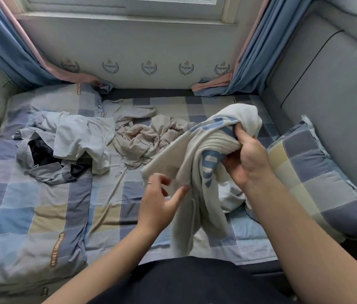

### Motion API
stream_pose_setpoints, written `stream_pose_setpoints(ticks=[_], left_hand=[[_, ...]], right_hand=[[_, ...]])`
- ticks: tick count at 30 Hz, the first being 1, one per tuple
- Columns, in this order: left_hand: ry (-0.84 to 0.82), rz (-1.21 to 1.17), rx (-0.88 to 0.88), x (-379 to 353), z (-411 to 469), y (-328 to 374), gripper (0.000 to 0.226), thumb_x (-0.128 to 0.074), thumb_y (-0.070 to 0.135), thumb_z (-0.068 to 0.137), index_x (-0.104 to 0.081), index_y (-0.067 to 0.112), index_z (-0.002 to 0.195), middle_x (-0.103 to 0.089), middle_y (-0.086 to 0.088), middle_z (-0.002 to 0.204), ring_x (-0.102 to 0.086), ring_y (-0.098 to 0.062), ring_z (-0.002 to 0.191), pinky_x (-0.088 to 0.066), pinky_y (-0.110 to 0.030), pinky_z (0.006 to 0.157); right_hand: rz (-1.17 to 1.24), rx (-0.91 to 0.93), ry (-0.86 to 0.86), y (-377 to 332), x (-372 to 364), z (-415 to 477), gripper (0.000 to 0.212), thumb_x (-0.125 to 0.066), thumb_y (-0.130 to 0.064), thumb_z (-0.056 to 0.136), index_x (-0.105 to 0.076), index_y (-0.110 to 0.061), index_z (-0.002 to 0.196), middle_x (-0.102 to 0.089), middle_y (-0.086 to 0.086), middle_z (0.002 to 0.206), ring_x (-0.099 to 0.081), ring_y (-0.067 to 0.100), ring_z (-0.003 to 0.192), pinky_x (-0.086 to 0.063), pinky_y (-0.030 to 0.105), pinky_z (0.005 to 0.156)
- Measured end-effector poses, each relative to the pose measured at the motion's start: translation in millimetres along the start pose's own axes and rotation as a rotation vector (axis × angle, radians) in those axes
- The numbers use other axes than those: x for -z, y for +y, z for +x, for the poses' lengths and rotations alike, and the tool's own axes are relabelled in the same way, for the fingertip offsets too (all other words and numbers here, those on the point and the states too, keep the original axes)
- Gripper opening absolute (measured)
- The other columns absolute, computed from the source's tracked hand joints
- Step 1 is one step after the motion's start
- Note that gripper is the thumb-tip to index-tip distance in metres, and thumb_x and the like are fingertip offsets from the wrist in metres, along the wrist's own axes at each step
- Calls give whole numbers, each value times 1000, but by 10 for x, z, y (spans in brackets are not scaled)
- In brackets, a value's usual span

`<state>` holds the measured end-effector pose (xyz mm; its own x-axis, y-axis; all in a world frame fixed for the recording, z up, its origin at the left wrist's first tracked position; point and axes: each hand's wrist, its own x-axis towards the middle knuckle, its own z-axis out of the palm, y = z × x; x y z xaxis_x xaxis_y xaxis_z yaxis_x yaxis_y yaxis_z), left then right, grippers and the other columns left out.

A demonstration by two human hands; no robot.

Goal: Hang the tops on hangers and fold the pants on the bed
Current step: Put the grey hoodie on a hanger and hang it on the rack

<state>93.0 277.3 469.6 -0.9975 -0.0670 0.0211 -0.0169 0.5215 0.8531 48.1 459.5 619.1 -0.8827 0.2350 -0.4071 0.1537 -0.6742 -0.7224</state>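
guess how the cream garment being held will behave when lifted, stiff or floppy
Probably floppy: the garment sags and bunches below the right hand gripping it. Likely light, since one hand holds most of it up. Its hanging end may drag on the bed unless the left hand gathers it.

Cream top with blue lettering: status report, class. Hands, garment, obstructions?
Right hand grips cream top, bunched, held up over bed. Left hand open at its lower edge. Clothes pile lies beyond, not in the way.
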Motion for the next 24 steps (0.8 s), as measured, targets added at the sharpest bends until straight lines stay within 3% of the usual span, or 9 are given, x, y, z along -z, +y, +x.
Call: stream_pose_setpoints(ticks=[2,5,9,13,16,17,19,21,24], left_hand=[[-255,-52,98,-63,54,-1,63,-73,74,65,-50,36,111,-59,9,113,-61,-2,89,-54,-28,77],[-350,39,228,-144,139,-137,66,-80,53,69,-56,25,123,-66,0,118,-65,-22,105,-55,-43,88],[-170,185,341,-21,340,-388,10,-67,30,92,-60,24,96,-69,-9,98,-64,-37,101,-52,-46,87],[157,18,404,216,606,-426,16,-51,8,94,-62,17,85,-60,-7,81,-60,-35,88,-43,-36,72],[353,-199,317,437,752,-154,24,-44,1,93,-61,17,86,-59,-2,79,-55,-25,83,-40,-29,63],[382,-240,255,509,790,-17,26,-44,-1,92,-62,17,88,-60,2,78,-55,-19,80,-42,-20,61],[357,-284,99,630,819,279,29,-46,-3,90,-63,20,88,-62,11,77,-57,-3,73,-40,-7,58],[262,-252,-67,711,785,549,27,-50,-3,88,-65,19,87,-65,11,78,-60,5,71,-42,-8,61],[167,-93,-292,737,672,854,24,-54,-7,79,-71,7,89,-70,-3,81,-63,-11,77,-48,-21,66]], right_hand=[[19,-12,17,-42,11,-44,42,-52,-27,103,-58,-1,134,-63,22,132,-66,33,103,-59,45,86],[58,-12,11,-75,42,-79,39,-54,-28,102,-62,-1,129,-69,17,119,-71,27,90,-63,38,71],[100,27,39,-76,184,-18,35,-55,-28,102,-65,-2,123,-72,16,108,-73,27,87,-63,39,70],[116,-12,139,36,507,144,40,-53,-31,103,-62,-4,131,-69,18,122,-71,30,95,-63,40,69],[42,-88,297,247,843,297,41,-51,-31,104,-56,-7,138,-68,18,121,-68,29,91,-61,37,60],[7,-151,342,356,960,321,41,-49,-28,105,-54,-8,141,-67,17,115,-66,28,87,-60,40,62],[-130,-351,367,614,1154,313,42,-48,-21,105,-49,-9,145,-63,15,112,-62,29,91,-54,44,78],[-426,-467,349,852,1262,235,56,-60,-25,98,-41,-13,149,-58,11,131,-56,30,115,-45,49,96],[-827,-180,79,1058,1081,64,96,-80,-42,81,-20,-28,155,-39,-9,139,-47,18,123,-45,34,93]])
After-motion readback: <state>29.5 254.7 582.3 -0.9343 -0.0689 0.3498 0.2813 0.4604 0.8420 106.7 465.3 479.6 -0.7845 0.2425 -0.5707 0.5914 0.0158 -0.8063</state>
